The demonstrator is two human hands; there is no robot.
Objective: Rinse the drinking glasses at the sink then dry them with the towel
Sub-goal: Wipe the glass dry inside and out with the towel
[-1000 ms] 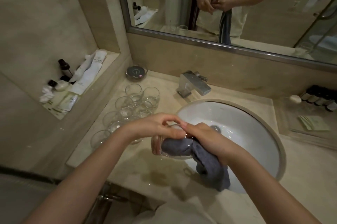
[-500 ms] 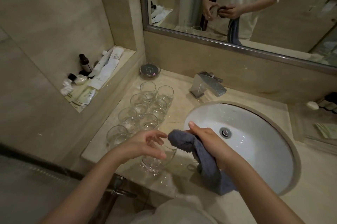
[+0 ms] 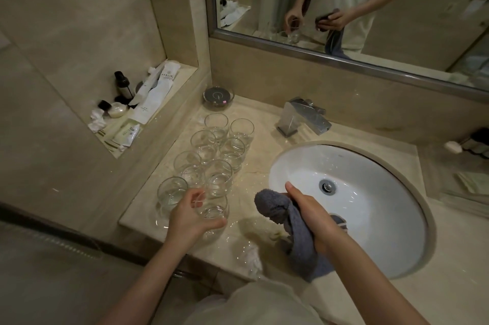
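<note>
Since half a second ago the left hand (image 3: 190,214) has lowered the drinking glass (image 3: 213,214) onto the table's (image 3: 246,165) front-left part, at the near end of the row of glasses, and its fingers curl around the side of the glass. The right hand (image 3: 312,214) has stayed at the sink's (image 3: 370,208) left rim, fingers gripping the bunched grey towel (image 3: 275,205), whose tail hangs toward the table's front edge. Eight clear, round tumblers (image 3: 217,123) stand in two close rows along the table's left side, the held one included. The towel looks plush; the oval sink is glossy white; the square faucet (image 3: 304,118) is chrome.
</note>
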